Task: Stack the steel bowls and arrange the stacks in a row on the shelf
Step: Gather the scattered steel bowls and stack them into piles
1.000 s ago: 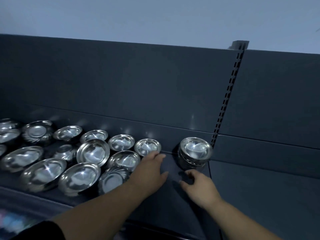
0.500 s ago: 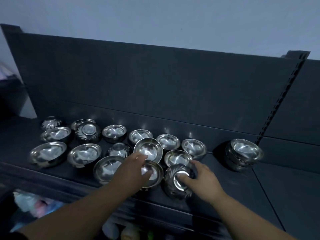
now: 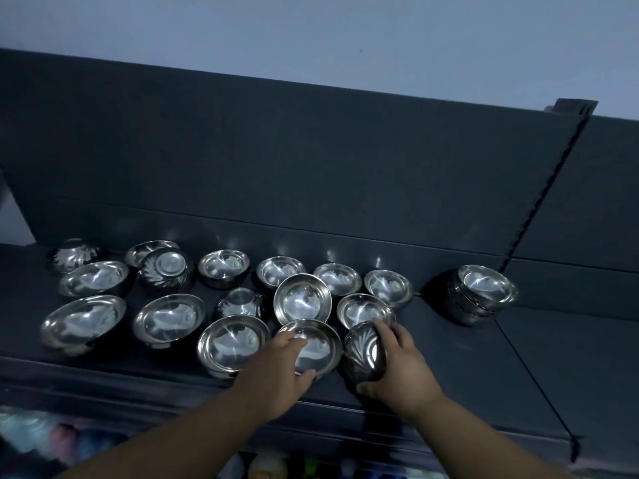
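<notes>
Now: your left hand (image 3: pixel 276 371) pinches the near rim of a plain bowl (image 3: pixel 316 347), fingers inside and thumb under the lip. Your right hand (image 3: pixel 403 366) wraps a fluted bowl (image 3: pixel 361 354) that is tipped on its side, base toward the left hand. Both sit at the front edge of the shelf (image 3: pixel 466 368), almost touching.

Step in hand, as I read it: nest one into the other.
- Turn the fluted bowl mouth-up first.
- Lift clear before you travel. A leaning bowl (image 3: pixel 301 299) sits just beyond your left fingers, and another lies just past your right fingertips.
- Lower with rims level and let it settle. Polished steel will likely slide.
- The stack (image 3: pixel 482 293) stands well right of your right hand, at the back panel. Line the new one up beside it.

Hard to make out:
- The light is dim, so I cannot tell if the plain bowl is off the shelf.
- Your right palm hides the fluted bowl's far side.
- The number of bowls in the stack is unclear.
- The things below the shelf are a blur.
</notes>
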A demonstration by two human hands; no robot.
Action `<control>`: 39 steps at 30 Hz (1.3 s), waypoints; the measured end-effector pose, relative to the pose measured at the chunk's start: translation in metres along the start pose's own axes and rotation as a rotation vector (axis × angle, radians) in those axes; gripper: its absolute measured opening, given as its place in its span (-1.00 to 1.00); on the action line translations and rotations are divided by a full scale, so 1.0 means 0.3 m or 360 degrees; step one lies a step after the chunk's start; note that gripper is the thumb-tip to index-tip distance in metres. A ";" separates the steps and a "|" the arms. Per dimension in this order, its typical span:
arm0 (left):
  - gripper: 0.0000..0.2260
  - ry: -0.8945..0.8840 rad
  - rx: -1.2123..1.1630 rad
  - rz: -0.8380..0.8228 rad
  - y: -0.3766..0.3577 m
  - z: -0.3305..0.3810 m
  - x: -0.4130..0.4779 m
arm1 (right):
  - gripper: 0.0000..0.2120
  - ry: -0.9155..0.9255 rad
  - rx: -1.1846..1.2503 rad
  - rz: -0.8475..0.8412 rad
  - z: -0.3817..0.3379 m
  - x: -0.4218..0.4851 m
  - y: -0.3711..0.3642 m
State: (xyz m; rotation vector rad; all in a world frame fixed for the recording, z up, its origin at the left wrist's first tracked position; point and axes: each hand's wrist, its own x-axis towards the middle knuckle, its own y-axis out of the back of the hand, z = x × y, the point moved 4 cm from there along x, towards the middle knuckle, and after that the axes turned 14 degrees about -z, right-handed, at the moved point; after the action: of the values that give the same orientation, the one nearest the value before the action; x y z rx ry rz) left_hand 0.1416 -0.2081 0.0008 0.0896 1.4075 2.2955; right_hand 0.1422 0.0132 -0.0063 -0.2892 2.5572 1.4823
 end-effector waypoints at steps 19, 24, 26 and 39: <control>-0.48 -0.0543 -0.0432 0.0215 0.254 0.106 0.032 | -0.60 0.0116 0.1084 -0.0740 -0.204 -0.007 0.222; -0.58 -0.0451 -0.0368 0.0402 0.304 0.079 0.012 | -0.56 0.0192 0.1238 -0.0965 -0.260 0.010 0.182; -0.62 -0.0259 -0.0341 0.0524 0.330 0.042 0.008 | -0.48 0.0081 0.1352 -0.0834 -0.253 0.027 0.156; -0.82 0.0350 -0.1009 0.0483 0.262 -0.095 -0.008 | -0.79 -0.0340 0.0891 -0.0382 -0.130 0.044 -0.035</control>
State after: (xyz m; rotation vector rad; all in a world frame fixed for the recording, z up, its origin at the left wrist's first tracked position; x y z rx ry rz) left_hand 0.1095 -0.2628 0.0551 -0.1599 0.7265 2.9716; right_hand 0.1301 -0.0267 0.0009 -0.3184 2.5231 0.6396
